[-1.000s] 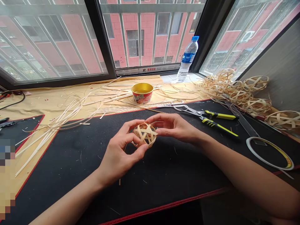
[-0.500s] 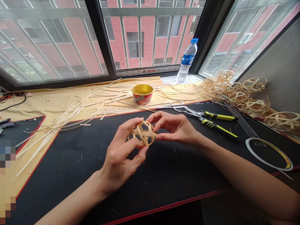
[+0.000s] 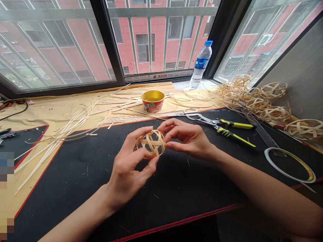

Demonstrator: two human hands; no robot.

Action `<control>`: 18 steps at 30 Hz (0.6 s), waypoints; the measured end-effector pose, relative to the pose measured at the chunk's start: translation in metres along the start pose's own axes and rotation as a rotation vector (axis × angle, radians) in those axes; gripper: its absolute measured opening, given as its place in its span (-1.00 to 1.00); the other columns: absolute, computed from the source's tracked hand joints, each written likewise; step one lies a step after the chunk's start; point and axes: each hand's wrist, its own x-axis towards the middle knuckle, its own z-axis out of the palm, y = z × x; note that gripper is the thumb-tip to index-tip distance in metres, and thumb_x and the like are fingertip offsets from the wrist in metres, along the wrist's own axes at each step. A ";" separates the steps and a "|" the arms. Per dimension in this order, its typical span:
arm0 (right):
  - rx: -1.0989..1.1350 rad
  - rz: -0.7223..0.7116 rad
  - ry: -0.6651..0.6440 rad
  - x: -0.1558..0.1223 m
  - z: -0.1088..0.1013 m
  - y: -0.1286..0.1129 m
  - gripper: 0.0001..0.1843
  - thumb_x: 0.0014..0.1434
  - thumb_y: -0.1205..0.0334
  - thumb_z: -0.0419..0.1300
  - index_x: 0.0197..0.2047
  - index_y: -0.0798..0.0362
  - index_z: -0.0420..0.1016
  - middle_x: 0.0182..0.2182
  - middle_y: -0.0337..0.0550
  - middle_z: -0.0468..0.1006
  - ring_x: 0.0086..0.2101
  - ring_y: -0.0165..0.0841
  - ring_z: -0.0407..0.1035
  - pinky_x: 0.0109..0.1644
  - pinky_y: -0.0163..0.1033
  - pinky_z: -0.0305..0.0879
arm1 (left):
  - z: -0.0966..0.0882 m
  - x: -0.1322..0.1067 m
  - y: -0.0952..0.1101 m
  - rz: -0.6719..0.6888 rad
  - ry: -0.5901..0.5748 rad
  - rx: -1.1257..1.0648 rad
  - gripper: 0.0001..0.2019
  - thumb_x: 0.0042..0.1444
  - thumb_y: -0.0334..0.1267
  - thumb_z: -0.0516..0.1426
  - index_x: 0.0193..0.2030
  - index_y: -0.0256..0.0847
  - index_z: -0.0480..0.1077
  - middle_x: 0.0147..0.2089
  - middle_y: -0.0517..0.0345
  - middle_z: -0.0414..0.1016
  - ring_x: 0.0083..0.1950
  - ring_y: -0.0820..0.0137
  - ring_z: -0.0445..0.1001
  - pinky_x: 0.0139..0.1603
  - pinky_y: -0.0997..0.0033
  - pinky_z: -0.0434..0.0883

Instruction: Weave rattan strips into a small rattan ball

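A small openwork ball woven from flat bamboo strips is held up over the black mat. My left hand grips it from the left, fingers curled over its top and thumb side below. From the right, my right hand pinches at the ball's edge with thumb and fingertips. Whether a loose strip end lies between those fingertips is too small to tell. The ball's far side and part of its left are hidden by my fingers.
A red-and-gold tin bowl stands behind the hands, among loose bamboo strips. Yellow-black pliers, scissors and a tape roll lie right. Woven balls are piled at the far right, near a water bottle.
The ball has turned slightly in my fingers and shifted a little left. My right fingertips have moved slightly along its edge; both hands still hold it.
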 end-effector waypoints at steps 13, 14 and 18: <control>-0.109 0.039 0.059 0.000 0.001 -0.005 -0.86 0.04 0.29 0.32 -0.26 0.05 0.56 -0.16 -0.05 0.45 -0.10 -0.31 0.40 -0.05 -0.17 0.43 | 0.000 -0.001 0.000 -0.023 0.023 -0.027 -0.89 0.03 -0.51 0.19 -0.42 -0.25 0.41 0.19 -0.04 0.28 0.08 0.24 0.44 0.10 0.22 0.41; -0.119 0.030 0.054 0.000 0.001 -0.005 -0.85 0.03 0.29 0.33 -0.26 0.06 0.56 -0.16 -0.04 0.45 -0.10 -0.30 0.40 -0.03 -0.16 0.42 | 0.000 -0.001 0.000 -0.030 0.024 -0.032 -0.89 0.03 -0.51 0.19 -0.42 -0.25 0.41 0.19 -0.03 0.28 0.08 0.24 0.44 0.10 0.22 0.41; -0.172 0.043 0.076 0.000 0.002 -0.007 -0.86 0.05 0.28 0.31 -0.26 0.05 0.56 -0.15 -0.03 0.46 -0.07 -0.27 0.39 0.05 -0.10 0.37 | 0.000 -0.001 -0.001 -0.037 0.038 -0.020 -0.89 0.03 -0.50 0.19 -0.44 -0.24 0.40 0.18 -0.03 0.30 0.10 0.21 0.42 0.07 0.21 0.44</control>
